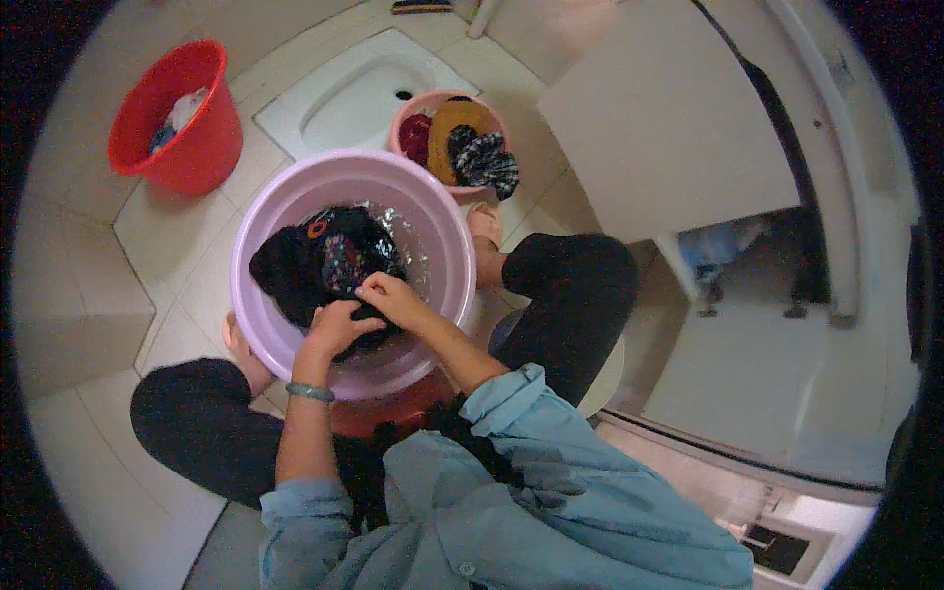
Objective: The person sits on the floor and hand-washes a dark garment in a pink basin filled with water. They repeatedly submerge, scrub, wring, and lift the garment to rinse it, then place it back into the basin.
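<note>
A lilac plastic basin [259, 221] stands between my knees with water [417, 247] in it. Wet black clothing [284, 273] is bunched inside, partly above the water, with a multicoloured patterned patch [343, 258] and a small orange ring-shaped detail [317, 228]. My left hand [341, 328], below a bracelet on the wrist, grips the black cloth near the basin's close side. Just beyond it, my right hand [391, 299] pinches the cloth beside the patterned patch. The cloth hides some fingertips of both hands.
A pink basin [398, 140] behind holds mustard, dark red and black-and-white clothes. To the far left stands a red bucket [203, 151] with cloth inside. A white squat toilet [295, 122] is set in the tiled floor. At right is a pale panel [664, 125].
</note>
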`<state>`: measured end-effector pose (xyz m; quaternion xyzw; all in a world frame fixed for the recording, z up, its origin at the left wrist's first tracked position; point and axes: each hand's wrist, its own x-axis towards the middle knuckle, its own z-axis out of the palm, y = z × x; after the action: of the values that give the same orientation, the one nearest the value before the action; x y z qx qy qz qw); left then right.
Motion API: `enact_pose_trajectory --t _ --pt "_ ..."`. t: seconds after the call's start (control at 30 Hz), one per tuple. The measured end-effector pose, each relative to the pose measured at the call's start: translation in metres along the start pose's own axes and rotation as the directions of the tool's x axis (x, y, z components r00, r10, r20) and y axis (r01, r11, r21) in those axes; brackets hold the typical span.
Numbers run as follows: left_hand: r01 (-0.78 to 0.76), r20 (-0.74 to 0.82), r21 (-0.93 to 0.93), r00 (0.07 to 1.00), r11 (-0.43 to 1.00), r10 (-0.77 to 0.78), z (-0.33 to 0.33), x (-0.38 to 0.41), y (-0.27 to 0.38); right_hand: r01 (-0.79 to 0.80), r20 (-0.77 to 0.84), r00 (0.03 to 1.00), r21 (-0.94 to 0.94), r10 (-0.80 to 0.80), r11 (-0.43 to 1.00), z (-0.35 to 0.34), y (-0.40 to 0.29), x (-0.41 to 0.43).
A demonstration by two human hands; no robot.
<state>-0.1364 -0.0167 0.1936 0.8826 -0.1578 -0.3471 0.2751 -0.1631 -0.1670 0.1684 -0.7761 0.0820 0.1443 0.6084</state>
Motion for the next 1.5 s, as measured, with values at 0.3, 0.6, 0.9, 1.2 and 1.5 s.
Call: enact_pose_trajectory --t 0.3,0.6,0.9,1.2,1.5 --pt "0.082 -0.242 -0.238 0.96 0.968 -0.141 -0.005 -0.003 -0.013 0.02 0.014 1.0 0.067 -0.021 0.998 -0.012 0.044 0.006" --pt "-0.28 -0.283 -0.816 0.956 0.506 0.074 -0.08 -0.069 0.02 0.105 -0.131 0.977 -0.394 -0.168 0.913 -0.016 0.05 0.007" --pt "-0.342 -0.255 -0.891 0.922 0.3 0.292 -0.096 -0.099 0.008 0.186 0.182 0.97 -0.138 -0.159 0.973 -0.012 0.004 0.024" --pt "-0.324 -0.348 -0.927 0.931 0.189 -0.108 -0.086 -0.077 0.006 -0.412 0.331 0.895 0.363 0.298 0.836 -0.007 0.027 0.047" --pt "-0.396 -0.383 -0.918 0.895 -0.015 -0.23 -0.061 -0.069 -0.046 -0.129 -0.043 0.99 0.106 0.134 0.986 0.034 0.027 0.099"
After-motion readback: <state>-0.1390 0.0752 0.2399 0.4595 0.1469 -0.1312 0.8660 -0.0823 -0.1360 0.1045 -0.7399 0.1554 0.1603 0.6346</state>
